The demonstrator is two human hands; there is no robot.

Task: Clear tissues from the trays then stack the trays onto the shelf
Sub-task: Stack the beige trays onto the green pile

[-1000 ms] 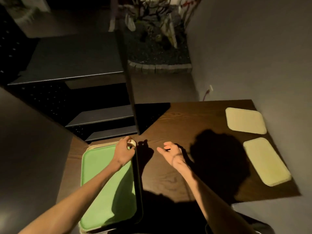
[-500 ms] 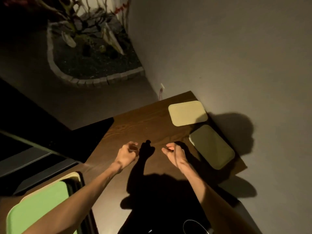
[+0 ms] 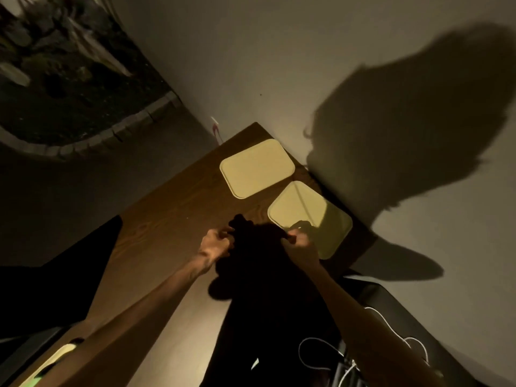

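Observation:
Two pale yellow trays lie on the brown wooden table by the wall, with no tissue visible on them. The far tray is fully lit. The near tray is partly under my hand's shadow. My right hand has its fingers curled at the near tray's left edge; whether it grips the rim is unclear. My left hand hovers over bare wood to the left of that tray, fingers closed, with nothing visible in it. A corner of the green tray stack shows at the bottom left.
A grey wall runs along the table's right side. A dark chair or case with a white cable sits at the lower right. A stone-edged plant bed lies on the floor beyond the table. A black surface borders the table's left.
My view has swung right, away from the green trays and shelf, towards the two yellow trays. Both hands moved right and forward, and the right hand now reaches the near tray's edge.

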